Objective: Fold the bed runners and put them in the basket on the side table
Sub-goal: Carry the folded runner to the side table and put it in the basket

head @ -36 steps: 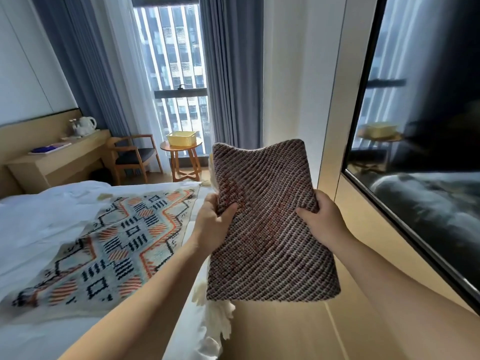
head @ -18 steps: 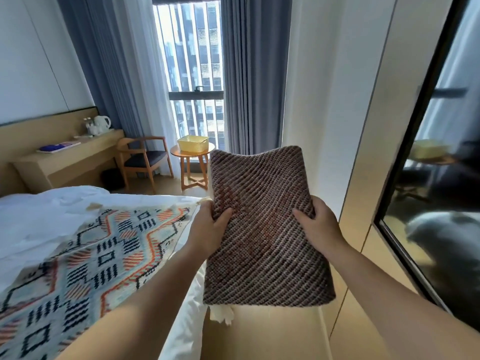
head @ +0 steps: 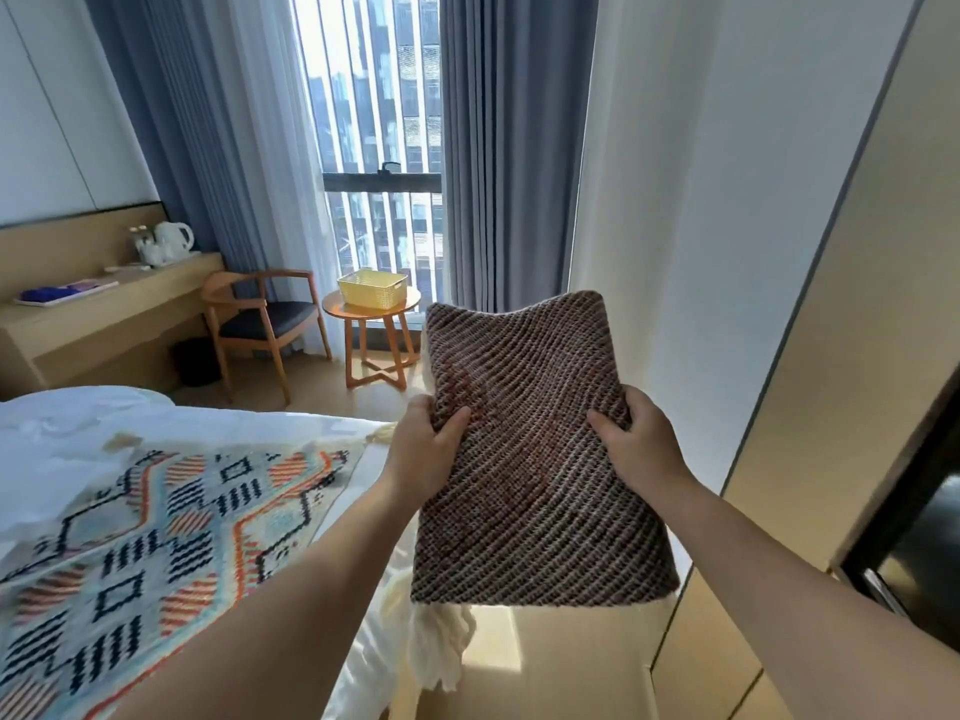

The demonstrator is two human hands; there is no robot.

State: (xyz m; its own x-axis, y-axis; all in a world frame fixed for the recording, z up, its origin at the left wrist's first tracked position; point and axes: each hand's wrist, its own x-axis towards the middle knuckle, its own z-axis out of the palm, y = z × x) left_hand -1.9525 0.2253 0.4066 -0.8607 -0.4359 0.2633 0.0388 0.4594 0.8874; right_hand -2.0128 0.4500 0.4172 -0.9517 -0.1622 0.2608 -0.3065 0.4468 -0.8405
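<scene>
Folded brown runner [head: 530, 459] upright, long axis vertical, fringe down, left hand [head: 423, 452] and right hand [head: 636, 446] fingers clamping its side edges

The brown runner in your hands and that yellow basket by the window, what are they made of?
The brown runner looks like a thick woven or knitted yarn, matte, with diagonal ribs of brown and pale thread and a cream fringe at its lower edge. The yellow basket looks like moulded plastic: its walls show a fine, regular weave-like lattice and a cut-out handle, though it is too far off to be sure.
</scene>
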